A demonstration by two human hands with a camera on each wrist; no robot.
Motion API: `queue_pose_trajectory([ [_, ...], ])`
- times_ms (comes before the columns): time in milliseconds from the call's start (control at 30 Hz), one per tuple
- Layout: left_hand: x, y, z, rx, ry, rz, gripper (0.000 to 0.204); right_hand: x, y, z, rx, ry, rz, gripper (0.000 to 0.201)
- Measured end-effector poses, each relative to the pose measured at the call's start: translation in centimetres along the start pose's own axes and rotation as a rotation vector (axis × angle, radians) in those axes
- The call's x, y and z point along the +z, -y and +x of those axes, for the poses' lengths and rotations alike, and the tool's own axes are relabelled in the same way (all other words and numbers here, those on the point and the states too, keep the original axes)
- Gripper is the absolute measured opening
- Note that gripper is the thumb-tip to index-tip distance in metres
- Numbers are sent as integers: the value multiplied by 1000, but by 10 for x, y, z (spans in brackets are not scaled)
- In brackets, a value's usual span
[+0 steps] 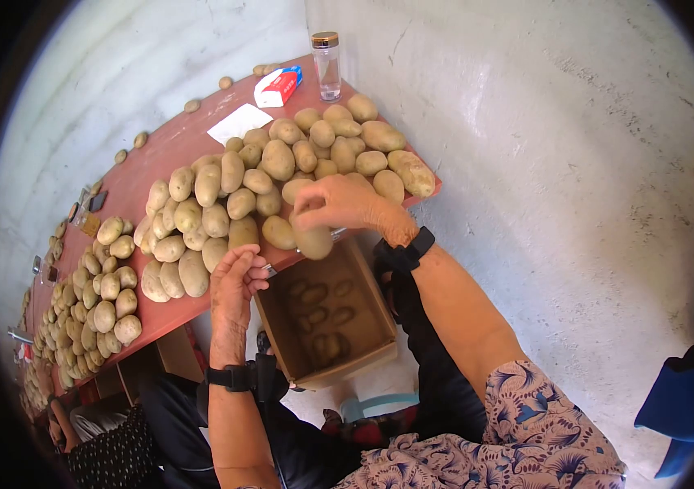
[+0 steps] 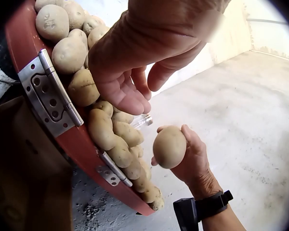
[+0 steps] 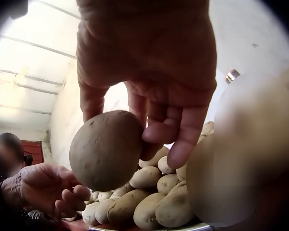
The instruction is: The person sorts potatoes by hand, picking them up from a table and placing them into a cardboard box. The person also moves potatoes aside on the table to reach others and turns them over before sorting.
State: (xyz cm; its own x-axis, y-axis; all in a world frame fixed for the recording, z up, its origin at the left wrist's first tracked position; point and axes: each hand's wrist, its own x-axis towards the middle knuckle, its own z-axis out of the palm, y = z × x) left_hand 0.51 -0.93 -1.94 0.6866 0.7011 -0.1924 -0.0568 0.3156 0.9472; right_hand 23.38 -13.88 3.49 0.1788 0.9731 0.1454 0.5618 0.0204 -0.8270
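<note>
My right hand (image 1: 337, 202) grips a potato (image 1: 313, 243) just past the table's front edge, above an open cardboard box (image 1: 351, 367). In the right wrist view the thumb and fingers pinch this potato (image 3: 106, 151) from its sides. My left hand (image 1: 234, 281) hovers by the edge, close to the potato pile (image 1: 208, 183). Its fingers are loosely bent with nothing between them, as the left wrist view also shows. Several potatoes (image 1: 318, 316) lie on the shaded floor of the box.
The red table (image 1: 184, 134) carries another potato heap (image 1: 94, 306) farther left. Behind the pile are a white paper (image 1: 239, 123), a tissue pack (image 1: 278, 87) and a glass bottle (image 1: 327, 69). Metal hinges (image 2: 50, 94) line the table edge. A wall (image 1: 526, 163) stands right; another person sits left.
</note>
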Motion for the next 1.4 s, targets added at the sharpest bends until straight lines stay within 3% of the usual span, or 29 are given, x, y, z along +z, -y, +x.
queue_pose_trajectory([
  [100, 1, 0, 0, 3, -2, 5, 19, 14, -14, 6, -7, 73, 47, 28],
  [167, 4, -2, -2, -1, -8, 13, 19, 24, -20, 12, -126, 55, -27, 24],
  [900, 3, -6, -5, -3, -13, 15, 19, 47, -28, 16, -181, 88, -36, 21],
  [1067, 2, -6, -3, -2, -19, 15, 19, 39, -29, 18, -20, 125, -39, 24],
  [1167, 2, -7, -1, 2, -13, 1, 19, 39, -28, 17, -91, 105, -56, 23],
  [1400, 6, -11, 3, 18, 0, -41, 18, 44, -28, 20, -77, 98, -90, 22],
])
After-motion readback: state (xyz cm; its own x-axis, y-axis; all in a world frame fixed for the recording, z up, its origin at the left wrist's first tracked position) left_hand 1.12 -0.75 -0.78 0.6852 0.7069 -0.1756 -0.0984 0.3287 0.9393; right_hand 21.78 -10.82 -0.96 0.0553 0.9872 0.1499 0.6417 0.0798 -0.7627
